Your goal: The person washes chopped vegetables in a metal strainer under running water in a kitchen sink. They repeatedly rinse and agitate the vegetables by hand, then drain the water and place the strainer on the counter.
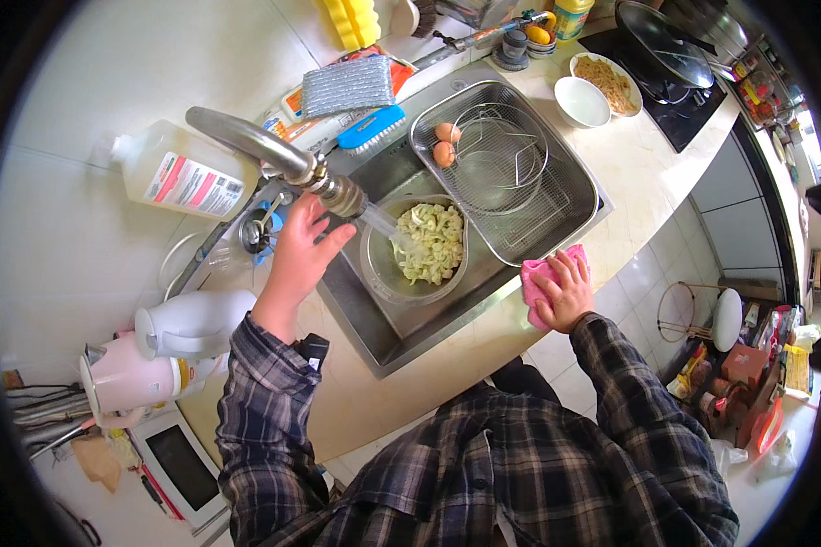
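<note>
My left hand (302, 247) is raised beside the metal faucet (342, 195), its fingers apart and nothing seen in it; whether a fingertip touches the faucet I cannot tell. Water runs from the spout into a clear bowl (378, 270) of cauliflower pieces (429, 243), which stands in the steel sink (395, 345). On the counter's front edge, right of the sink, my right hand (565, 290) lies on a pink cloth (535, 292), fingers spread over it. A wire-mesh basket (554, 212) sits across the sink's far side, holding brown eggs (445, 154) and a round wire rack (496, 161).
A blue brush (371, 128) and a silvery scouring pad (347, 87) lie behind the sink. A large plastic jug (185, 171) and a pink kettle (133, 376) stand at left. A white bowl (581, 102), a dish of shredded food (605, 82) and a cooktop (691, 113) are at upper right.
</note>
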A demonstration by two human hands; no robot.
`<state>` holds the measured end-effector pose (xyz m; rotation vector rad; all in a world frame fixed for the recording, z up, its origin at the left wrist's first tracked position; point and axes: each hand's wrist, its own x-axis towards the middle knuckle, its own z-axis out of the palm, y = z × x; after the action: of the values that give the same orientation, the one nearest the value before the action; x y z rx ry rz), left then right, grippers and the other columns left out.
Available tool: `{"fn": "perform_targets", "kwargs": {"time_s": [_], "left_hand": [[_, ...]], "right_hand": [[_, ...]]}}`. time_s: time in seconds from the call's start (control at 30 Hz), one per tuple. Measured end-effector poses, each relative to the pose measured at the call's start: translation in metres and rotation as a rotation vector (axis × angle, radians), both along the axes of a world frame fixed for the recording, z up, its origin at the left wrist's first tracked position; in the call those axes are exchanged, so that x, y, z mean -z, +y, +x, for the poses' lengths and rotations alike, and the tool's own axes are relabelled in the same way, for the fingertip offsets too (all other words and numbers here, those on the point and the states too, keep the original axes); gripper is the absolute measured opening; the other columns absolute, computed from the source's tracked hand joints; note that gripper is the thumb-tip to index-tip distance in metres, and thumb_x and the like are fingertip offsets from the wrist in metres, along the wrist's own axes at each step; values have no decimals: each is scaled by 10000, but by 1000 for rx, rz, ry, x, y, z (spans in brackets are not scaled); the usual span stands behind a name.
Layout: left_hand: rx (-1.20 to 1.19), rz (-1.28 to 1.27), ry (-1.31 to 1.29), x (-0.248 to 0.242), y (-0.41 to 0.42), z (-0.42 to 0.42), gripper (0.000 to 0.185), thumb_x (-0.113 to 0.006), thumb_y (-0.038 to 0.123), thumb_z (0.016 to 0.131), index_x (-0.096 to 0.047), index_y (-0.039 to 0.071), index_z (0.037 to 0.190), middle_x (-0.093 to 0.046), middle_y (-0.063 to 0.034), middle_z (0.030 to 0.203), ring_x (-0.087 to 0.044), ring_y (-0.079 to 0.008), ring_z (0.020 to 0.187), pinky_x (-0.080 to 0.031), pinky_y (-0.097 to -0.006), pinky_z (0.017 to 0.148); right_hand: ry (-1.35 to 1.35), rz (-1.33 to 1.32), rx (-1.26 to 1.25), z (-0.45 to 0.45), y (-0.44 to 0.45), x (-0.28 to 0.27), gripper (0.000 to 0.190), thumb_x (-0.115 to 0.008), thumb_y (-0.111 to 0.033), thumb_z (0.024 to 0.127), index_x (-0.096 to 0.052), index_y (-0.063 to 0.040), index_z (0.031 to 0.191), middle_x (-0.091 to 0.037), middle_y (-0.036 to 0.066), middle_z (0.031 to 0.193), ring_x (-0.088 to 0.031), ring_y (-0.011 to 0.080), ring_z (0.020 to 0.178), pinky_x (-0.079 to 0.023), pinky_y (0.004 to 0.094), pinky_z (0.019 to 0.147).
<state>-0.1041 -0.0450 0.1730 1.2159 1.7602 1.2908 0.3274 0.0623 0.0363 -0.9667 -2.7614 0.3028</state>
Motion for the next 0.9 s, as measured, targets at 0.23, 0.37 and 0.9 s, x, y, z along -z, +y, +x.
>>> {"fn": "perform_targets", "kwargs": {"time_s": [0.23, 0.37, 0.9], "left_hand": [[-17, 39, 116, -10, 21, 4, 402, -752, 189, 852, -586, 59, 1195, -664, -52, 1157, -605, -180, 1079, -443, -360, 959], [-11, 57, 97, -6, 19, 1, 401, -755, 185, 843, -586, 54, 1182, -659, -65, 1160, -604, -184, 1076, -470, -357, 924], [58, -4, 829, 118, 75, -105, 609, -662, 168, 898, -395, -19, 1413, -341, -242, 1482, -575, -300, 1140, -459, -390, 969]], "right_hand": [[14, 19, -11, 1, 0, 1, 531, -658, -365, 687, -653, -207, 1194, -512, 173, 1333, -393, 388, 1328, -243, 622, 1111], [13, 23, -7, 1, 0, 1, 531, -650, -369, 689, -653, -209, 1195, -517, 172, 1330, -398, 390, 1323, -256, 623, 1106], [0, -18, 13, -1, 4, -3, 485, -652, -377, 695, -673, -253, 1164, -542, 162, 1315, -433, 376, 1304, -278, 610, 1097]]}}
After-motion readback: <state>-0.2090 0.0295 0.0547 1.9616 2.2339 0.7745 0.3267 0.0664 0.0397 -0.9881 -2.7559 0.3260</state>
